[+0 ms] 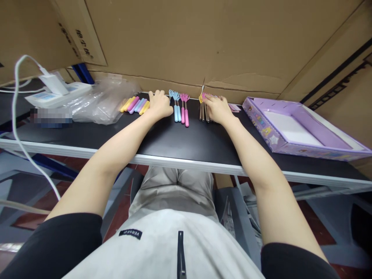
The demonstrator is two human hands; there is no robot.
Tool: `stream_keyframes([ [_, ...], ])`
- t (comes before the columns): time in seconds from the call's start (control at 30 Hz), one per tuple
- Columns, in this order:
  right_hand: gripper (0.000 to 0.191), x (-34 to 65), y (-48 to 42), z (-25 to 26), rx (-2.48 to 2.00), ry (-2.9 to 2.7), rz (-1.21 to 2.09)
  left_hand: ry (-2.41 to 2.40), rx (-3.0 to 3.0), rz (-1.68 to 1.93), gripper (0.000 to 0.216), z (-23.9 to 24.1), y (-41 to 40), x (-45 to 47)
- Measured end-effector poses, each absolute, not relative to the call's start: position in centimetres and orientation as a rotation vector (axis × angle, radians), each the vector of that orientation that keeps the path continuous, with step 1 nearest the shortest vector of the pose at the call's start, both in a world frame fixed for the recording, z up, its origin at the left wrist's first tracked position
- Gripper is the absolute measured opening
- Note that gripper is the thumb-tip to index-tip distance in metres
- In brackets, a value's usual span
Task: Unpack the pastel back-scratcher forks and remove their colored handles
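Observation:
On the black table lie two blue back scratchers (176,108) and two pink back scratchers (185,111), side by side, with claw-shaped heads pointing away from me. To their left, my left hand (159,105) is closed, fingers bent down at the end of a row of coloured handles (136,105) in yellow, pink, purple and blue. What its fingertips hold, if anything, is hidden. My right hand (218,108) bends its fingers over a group of bare metal rods (204,112) with pink and yellow claw heads. Its fingertips are hidden among them.
A clear plastic bag (100,102) lies left of the handles. Beyond it are a white power strip (59,94) and a looping white cable (18,104). An open purple box (293,124) sits at the right. A cardboard wall (186,42) rises behind the table.

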State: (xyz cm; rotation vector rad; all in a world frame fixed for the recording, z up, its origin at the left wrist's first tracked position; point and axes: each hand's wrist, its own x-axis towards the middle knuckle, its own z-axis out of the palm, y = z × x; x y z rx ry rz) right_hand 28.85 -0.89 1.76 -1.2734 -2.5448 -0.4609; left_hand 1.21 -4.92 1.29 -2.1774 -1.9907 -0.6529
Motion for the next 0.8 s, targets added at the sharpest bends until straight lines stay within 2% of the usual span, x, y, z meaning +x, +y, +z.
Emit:
stream_keyframes([
  [0.13,0.064,27.8,-1.6,1.9,-1.226,-2.581,-0.428,-1.967,-2.152,-0.745,0.051,1.6,-5.4,1.3],
  [0.3,0.063,27.6,-1.8,1.9,-1.259,-2.607,-0.398,-2.011,-2.123,-0.888,0.059,2.0,-5.3,1.0],
  [0.57,0.063,28.1,-1.6,1.7,-1.224,-2.596,-0.409,-2.040,-2.055,-0.922,0.060,2.3,-5.0,0.4],
  [0.8,0.072,27.5,-2.5,2.2,-1.168,-2.561,-0.406,-1.842,-2.172,-0.868,0.045,2.7,-6.1,1.7],
])
